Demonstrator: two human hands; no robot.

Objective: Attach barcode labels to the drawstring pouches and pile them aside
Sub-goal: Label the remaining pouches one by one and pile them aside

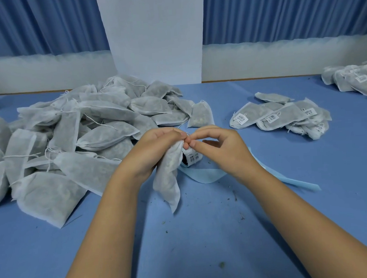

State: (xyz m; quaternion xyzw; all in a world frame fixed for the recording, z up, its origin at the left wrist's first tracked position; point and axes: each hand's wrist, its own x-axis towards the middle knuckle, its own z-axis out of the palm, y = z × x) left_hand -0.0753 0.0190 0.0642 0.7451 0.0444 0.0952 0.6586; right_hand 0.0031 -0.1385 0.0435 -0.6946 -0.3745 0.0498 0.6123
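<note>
My left hand (pixel 155 149) grips the top of a white drawstring pouch (pixel 167 176), which hangs down toward the blue table (pixel 205 234). My right hand (pixel 217 145) pinches at the pouch's neck, fingertips meeting those of the left; what lies between the fingers is too small to tell. Just behind the pouch lies a roll of barcode labels (pixel 192 157), with its pale blue backing strip (pixel 204 176) trailing to the right. A big heap of unlabelled pouches (pixel 74 132) fills the left. A small pile of labelled pouches (pixel 282 115) lies to the right.
Another stack of labelled pouches (pixel 355 79) sits at the far right edge. A white pillar (pixel 155 37) and blue curtains stand behind the table. Small dark crumbs are scattered on the blue cloth near me.
</note>
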